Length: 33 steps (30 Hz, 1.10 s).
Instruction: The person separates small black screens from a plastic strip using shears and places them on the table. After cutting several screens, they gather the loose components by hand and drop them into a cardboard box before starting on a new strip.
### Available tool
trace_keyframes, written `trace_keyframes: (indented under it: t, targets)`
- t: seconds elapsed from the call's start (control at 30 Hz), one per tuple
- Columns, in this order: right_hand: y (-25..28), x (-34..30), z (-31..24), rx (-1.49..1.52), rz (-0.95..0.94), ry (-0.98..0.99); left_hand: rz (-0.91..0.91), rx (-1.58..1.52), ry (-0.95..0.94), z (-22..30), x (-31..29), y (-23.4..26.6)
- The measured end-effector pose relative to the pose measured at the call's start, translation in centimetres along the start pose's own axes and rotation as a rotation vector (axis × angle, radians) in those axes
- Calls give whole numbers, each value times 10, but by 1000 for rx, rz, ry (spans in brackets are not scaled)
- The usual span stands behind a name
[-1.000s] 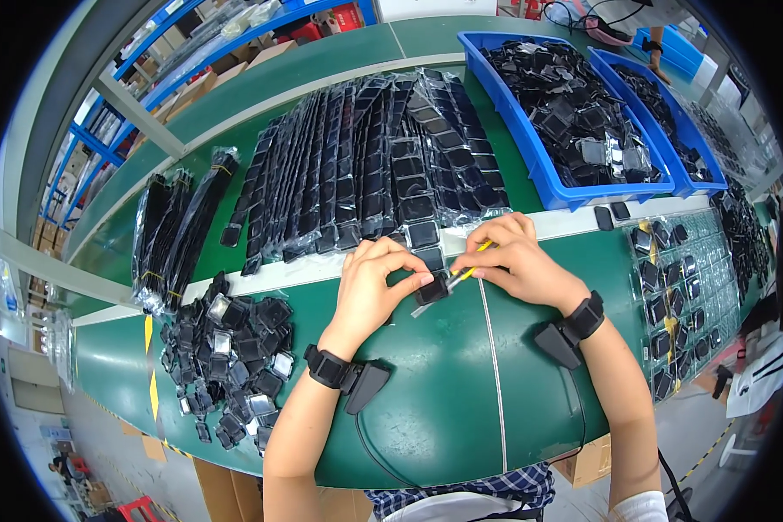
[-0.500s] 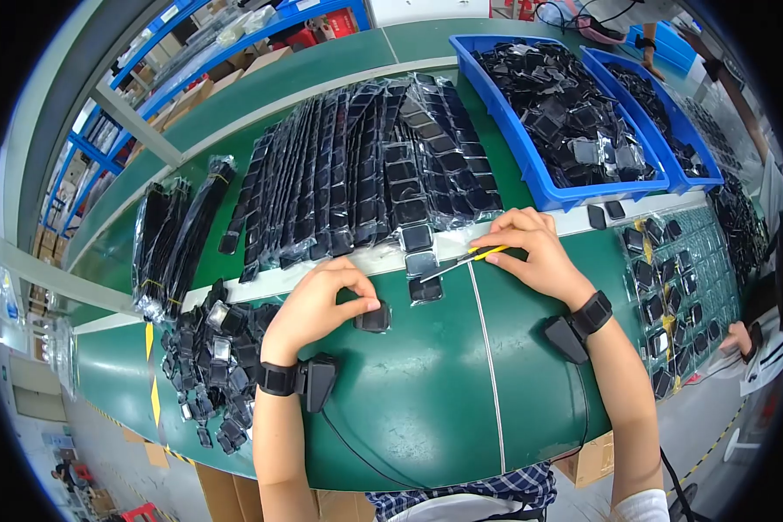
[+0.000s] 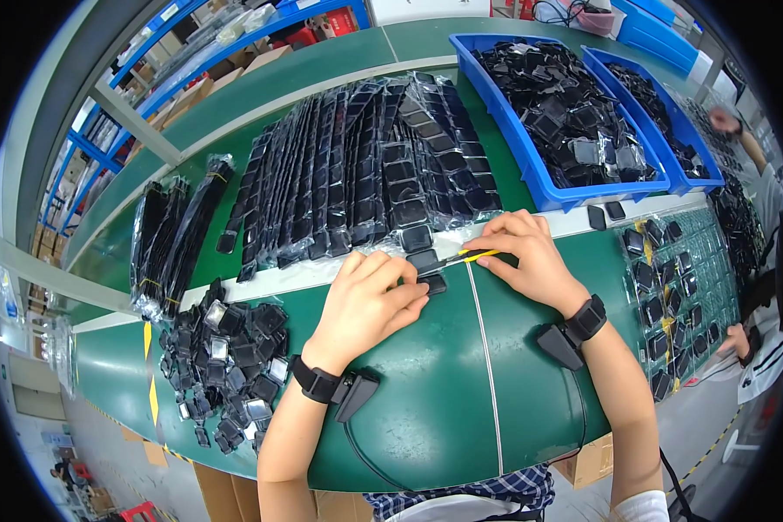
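My left hand (image 3: 370, 304) is closed, pinching the square black packet (image 3: 433, 284) at the near end of a clear plastic strip of flat black squares (image 3: 416, 237). My right hand (image 3: 531, 261) grips scissors with yellow-edged handles (image 3: 478, 255). Their blades point left and lie across the strip near the last squares, close to my left fingertips. How far the blades are apart cannot be seen. Many similar strips (image 3: 322, 174) lie side by side just beyond my hands. A heap of loose black square packets (image 3: 226, 365) lies left of my left forearm.
Two blue bins (image 3: 531, 174) (image 3: 713, 183) of black squares stand far right. Bundled strips (image 3: 178, 235) lie far left, by a metal post. A transparent sheet with black pieces (image 3: 670, 304) is at right, near a co-worker's hand (image 3: 736, 339). A pale rail (image 3: 322, 277) crosses the green table.
My left hand has left the loose square it was pinching and moved right onto the strip's end. That square is no longer visible there. The scissors have shifted slightly; a co-worker's arm appears far right.
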State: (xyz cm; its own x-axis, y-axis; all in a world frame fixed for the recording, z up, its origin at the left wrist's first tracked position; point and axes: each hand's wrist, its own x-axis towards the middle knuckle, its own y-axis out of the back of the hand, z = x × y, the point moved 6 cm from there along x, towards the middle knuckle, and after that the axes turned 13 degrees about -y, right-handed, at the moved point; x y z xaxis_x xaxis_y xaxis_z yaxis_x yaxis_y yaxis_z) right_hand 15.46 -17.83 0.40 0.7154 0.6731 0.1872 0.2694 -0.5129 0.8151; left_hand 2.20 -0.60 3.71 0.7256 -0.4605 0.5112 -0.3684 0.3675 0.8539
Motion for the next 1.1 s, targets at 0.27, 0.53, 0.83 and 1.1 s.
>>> trace_keyframes:
  t: [0.27,0.53,0.83,1.1]
  targets:
    - [-2,0,-5,-16,-26,56,111,-135,239,-38,5,-21]
    - [-10,3,-7,-23,-42,120,133,-385,453,-49,-7,-33]
    - [-18,9,-11,18,-77,225,87,-411,440,-49,-7,-32]
    - [-3,9,-3,35,-183,203,64,-294,417,-41,-4,-32]
